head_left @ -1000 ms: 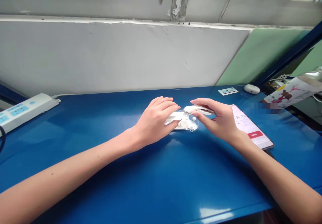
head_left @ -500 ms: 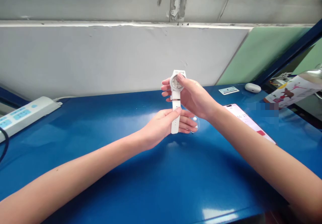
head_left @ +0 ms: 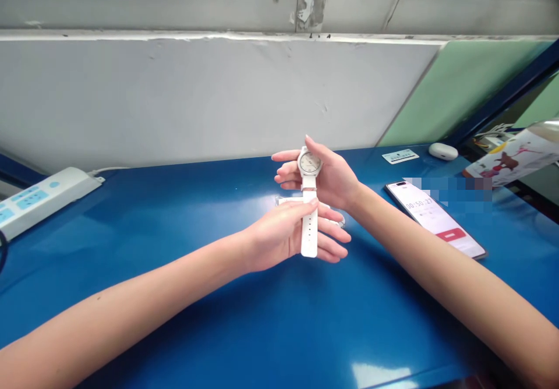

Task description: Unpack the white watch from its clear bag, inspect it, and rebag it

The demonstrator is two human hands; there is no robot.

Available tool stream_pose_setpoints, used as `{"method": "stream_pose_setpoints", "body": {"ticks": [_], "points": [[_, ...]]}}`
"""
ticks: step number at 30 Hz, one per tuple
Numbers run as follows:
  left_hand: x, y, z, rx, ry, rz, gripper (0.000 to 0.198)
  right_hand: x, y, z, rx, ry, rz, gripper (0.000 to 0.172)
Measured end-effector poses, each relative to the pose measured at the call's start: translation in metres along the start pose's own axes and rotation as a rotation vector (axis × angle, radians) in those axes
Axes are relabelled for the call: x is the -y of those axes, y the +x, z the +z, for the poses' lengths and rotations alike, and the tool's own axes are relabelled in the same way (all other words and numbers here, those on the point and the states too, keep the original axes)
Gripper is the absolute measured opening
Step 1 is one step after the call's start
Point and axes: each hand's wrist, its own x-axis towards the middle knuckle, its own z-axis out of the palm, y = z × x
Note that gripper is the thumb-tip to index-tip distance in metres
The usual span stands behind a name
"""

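Watch [head_left: 310, 183] is held above the counter [head_left: 244, 325], thumb and fingers of the left hand [head_left: 282, 233] pinching its strap [head_left: 310, 232]. The right hand [head_left: 335, 180] spreads its fingers behind the dial [head_left: 310, 163], contact unclear. Behind them, a pale object [head_left: 286, 201] is mostly hidden.

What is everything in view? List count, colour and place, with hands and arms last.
table: 1, blue, across the foreground
watch: 1, white, centre
small item: 1, clear and white, mid-table, mostly hidden
phone: 1, pale screen, right
card: 1, pale blue, back right
small case: 1, white, beside the card
container: 1, multicoloured, right edge
power strip: 1, white and blue, left
wall: 1, pale grey, behind
panel: 1, green, back right
left hand: 1, bare, gripping the watch
right hand: 1, bare, fingers behind the watch
arms: 2, bare, from bottom corners
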Motion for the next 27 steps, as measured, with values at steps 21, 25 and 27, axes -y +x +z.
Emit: {"method": "stream_pose_setpoints", "body": {"ticks": [21,25,27], "points": [[-0.002,0.005,-0.002,-0.167,-0.037,0.071,0.024,0.005,-0.001,0.001,0.021,0.123,0.106,0.056],[-0.003,0.005,0.0,-0.18,-0.026,0.029,0.033,0.009,-0.003,0.001,0.075,0.148,0.096,0.061],[-0.003,0.006,0.0,-0.171,-0.012,0.024,0.038,0.011,-0.003,0.001,0.096,0.16,0.1,0.062]]}}
